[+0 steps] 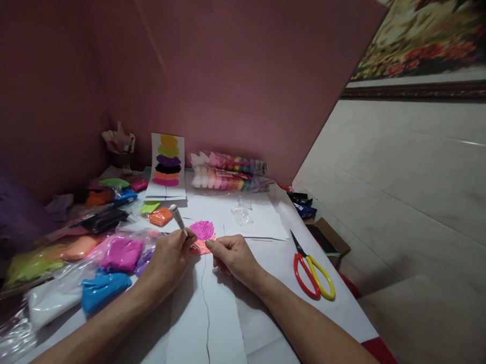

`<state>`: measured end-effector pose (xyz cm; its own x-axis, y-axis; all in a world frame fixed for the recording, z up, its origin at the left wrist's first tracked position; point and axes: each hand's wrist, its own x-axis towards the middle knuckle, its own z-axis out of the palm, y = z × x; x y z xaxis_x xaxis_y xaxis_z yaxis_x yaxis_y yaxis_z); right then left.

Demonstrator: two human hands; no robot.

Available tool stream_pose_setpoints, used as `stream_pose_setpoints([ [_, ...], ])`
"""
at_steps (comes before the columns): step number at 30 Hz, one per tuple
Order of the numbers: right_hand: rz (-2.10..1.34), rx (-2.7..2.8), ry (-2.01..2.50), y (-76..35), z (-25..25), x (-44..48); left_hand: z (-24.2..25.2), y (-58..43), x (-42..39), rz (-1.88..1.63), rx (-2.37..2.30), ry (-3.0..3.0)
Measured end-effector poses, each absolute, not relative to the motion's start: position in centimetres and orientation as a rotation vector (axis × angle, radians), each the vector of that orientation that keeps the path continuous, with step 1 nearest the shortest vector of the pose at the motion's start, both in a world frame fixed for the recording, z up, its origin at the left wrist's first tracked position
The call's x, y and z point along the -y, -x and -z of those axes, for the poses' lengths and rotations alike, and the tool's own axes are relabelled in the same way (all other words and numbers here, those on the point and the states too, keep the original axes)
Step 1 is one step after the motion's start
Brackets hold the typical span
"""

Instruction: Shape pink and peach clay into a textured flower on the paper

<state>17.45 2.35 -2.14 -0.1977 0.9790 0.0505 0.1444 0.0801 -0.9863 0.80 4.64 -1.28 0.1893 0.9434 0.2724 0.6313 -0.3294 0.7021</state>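
My left hand [176,256] is closed around a white pen-like tool [177,218], which tilts up and to the left. Beside it, my right hand [235,257] has its fingers pressed together at the right edge of the clay; whether they pinch anything is too small to tell. Between the hands, ridged magenta clay [202,230] sits above coral clay [199,248] on a white paper strip [223,322]. A wavy dark line runs down the strip from the clay. The tool's lower tip is hidden by my left hand.
Red-and-yellow scissors [313,274] lie open at the right. Bagged clay, including a blue pack [105,290] and a magenta pack [121,253], crowds the left side. At the back stand a card [168,162] with stacked colour bands and a bag of assorted colours [228,173].
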Motion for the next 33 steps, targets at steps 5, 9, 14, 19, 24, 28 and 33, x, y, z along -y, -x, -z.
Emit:
stream_pose_setpoints([
  [5, -1.214, 1.501, 1.183, -17.4, 2.1, -2.3, 1.4, -0.2, -5.0, -0.971, -1.501, -2.068],
  [9, -1.224, 1.499, 1.179, -17.4, 2.1, -2.3, 1.6, 0.2, -5.3, -0.987, -1.545, -2.09],
  [14, -1.223, 1.499, 1.178, -17.4, 2.0, -2.3, 1.5, 0.4, -5.4, -0.988, -1.616, -2.083],
  [19, -1.227, 1.493, 1.175, -17.4, 2.1, -2.3, 1.6, 0.6, -5.6, -1.036, -1.627, -2.102],
  [24, -1.223, 1.506, 1.172, -17.4, 2.1, -2.3, 1.6, 0.7, -5.7, -1.14, -1.656, -2.092],
  [28, -1.229, 1.497, 1.177, -17.4, 2.2, -2.3, 1.3, 0.4, -5.5, -1.138, -1.614, -2.086],
  [33, -1.231, 1.492, 1.159, -17.4, 2.2, -2.3, 1.3, 0.3, -5.5, -1.07, -1.583, -2.056],
])
